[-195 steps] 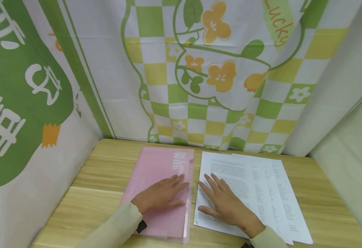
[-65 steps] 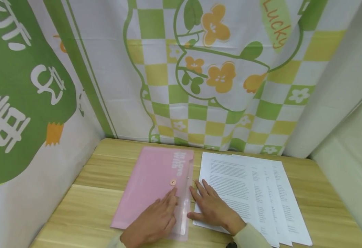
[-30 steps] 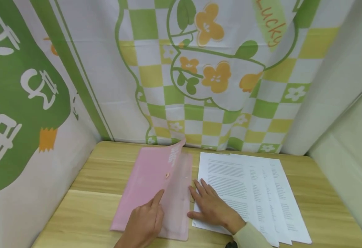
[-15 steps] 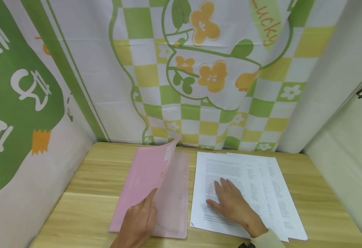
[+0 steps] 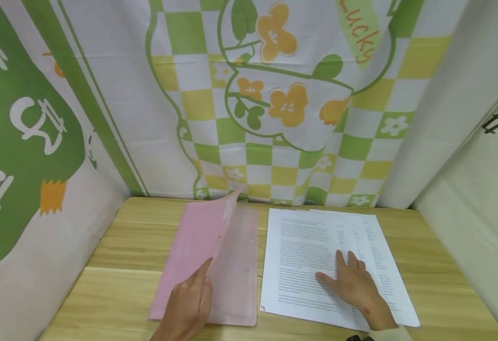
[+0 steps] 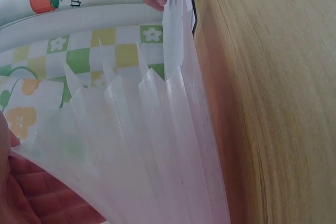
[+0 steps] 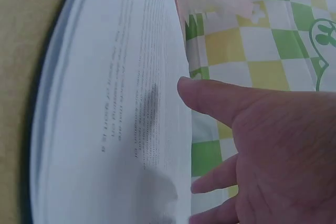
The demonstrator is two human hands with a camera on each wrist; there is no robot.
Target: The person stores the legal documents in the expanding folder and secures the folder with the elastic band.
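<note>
Behind the wood-grain table (image 5: 125, 251) hangs a checkered curtain (image 5: 270, 113), apparently fabric.

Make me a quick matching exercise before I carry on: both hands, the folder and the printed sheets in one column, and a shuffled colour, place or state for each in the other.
Column one
1. Left hand
2. Right hand
3. Folder
4. Printed sheets

Column two
A. White with dark text
B. Holding up a pink cover
C. Partly open, pleated pockets showing in the left wrist view
D. Over the paper, thumb spread away from the fingers

Right pairs: 1-B, 2-D, 3-C, 4-A
</note>
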